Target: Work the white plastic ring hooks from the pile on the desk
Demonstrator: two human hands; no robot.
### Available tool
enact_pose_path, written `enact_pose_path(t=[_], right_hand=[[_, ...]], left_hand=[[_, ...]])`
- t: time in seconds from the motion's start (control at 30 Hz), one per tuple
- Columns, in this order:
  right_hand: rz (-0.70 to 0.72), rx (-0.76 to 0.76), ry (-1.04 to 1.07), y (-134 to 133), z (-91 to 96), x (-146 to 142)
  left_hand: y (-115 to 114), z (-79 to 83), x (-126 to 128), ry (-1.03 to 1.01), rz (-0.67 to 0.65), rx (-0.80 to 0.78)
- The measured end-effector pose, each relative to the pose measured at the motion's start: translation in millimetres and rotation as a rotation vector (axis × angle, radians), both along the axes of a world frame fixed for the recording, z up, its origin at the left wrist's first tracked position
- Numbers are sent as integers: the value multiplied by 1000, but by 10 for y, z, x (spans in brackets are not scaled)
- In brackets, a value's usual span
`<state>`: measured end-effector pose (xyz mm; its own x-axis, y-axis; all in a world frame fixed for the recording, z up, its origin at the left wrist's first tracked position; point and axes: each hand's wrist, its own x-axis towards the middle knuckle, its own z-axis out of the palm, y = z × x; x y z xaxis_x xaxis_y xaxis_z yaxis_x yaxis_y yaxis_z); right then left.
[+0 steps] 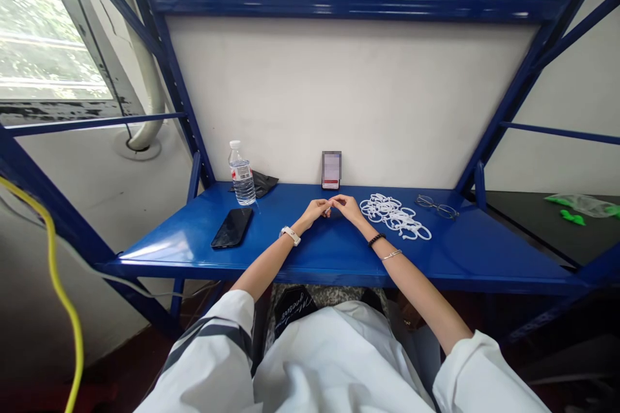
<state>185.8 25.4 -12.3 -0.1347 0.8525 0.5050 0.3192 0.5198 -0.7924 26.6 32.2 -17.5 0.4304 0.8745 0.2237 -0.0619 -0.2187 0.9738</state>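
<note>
Far left, the water bottle (pixel 241 174) stands upright at the back of the blue shelf (pixel 484 251), close to the wall and to a dark pouch (pixel 264 182) lying flat just behind it; that keeps both clear of the arms, I'd say; the black phone (pixel 232 228) lies face up in front of the bottle, apart from it and not far from the shelf's front-left edge, easy to glance at.

Now the middle; the left hand (pixel 314 211), a white-strapped watch on its wrist, meets the right hand (pixel 347 206) fingertip to fingertip just above the shelf surface; the fingers are curled in and pinching together at something tiny; what it is I cannot tell, it is too small to see; possibly one of the white pieces, but that is a guess; both forearms stretch forward over the front edge, so the hands work near the back wall.

Directly behind them a small device with a screen (pixel 331 170) leans upright against the wall, facing the person.

Just right of the right hand, the pile of white rings (pixel 394 215) spreads loosely on the shelf, near the hand but not touching it; beyond lie folded glasses (pixel 437 206), set aside near the back.

Open room: bare blue surface along the front and to the far right.
</note>
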Motion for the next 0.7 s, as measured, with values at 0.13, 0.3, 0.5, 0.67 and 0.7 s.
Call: enact_pose_path(t=[0.13,0.3,0.5,0.67,0.7], right_hand=[[88,18,45,-1,-10,-20],[66,21,52,30,-38,-16],[-23,18,18,41,-33,-13],[-69,19,-6,29,-10,-24],[-80,24,-20,21,-3,-24]], left_hand=[[-9,17,-2,-76,26,-40],[-13,13,5,-70,13,-38],[-16,15,-5,-28,21,-17],[-27,19,5,10,22,21],[-28,18,8,17,17,24]])
